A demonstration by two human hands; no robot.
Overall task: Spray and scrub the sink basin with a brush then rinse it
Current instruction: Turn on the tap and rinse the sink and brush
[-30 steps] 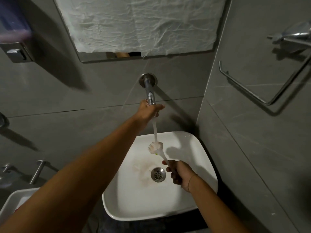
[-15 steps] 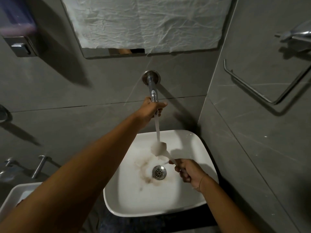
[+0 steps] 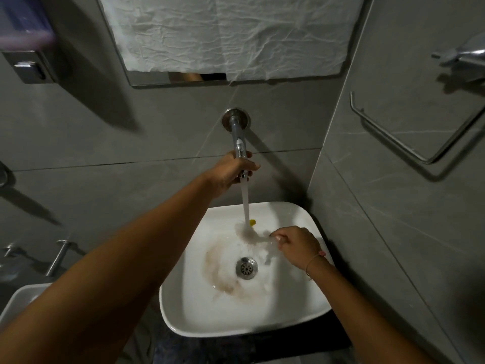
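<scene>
White ceramic forms the sink basin (image 3: 183, 306), which is set on a dark worktop (image 3: 301, 348) whose near edge shows below the basin's front rim. Brownish residue (image 3: 217, 271) is smeared across the basin floor, left of the metal drain (image 3: 246, 268) at its centre. Over the basin's right side the right hand (image 3: 296, 248) is held, its fingers (image 3: 278, 239) closed around the handle of the brush; the grip itself is partly blurred. The brush (image 3: 248, 232) is seen toward the basin's far edge, its pale bristle head directly under the water stream (image 3: 245, 203), with a small yellow part showing just beside the stream. Foamy water is spread around the bristles. Farther back, the left arm is stretched from the near left corner of the view up to the chrome tap (image 3: 237, 137), which is mounted in the grey tiled wall. The left hand (image 3: 228, 172) is wrapped around the tap's spout end, fingers curled shut on it. A second white basin (image 3: 18, 300) is partly visible at the left. On the right wall a metal towel rail (image 3: 420, 143) is fixed. Above the tap, a mirror (image 3: 147, 78) is covered by crumpled white sheeting (image 3: 231, 35), and a dispenser (image 3: 23, 48) is mounted at the upper left.
</scene>
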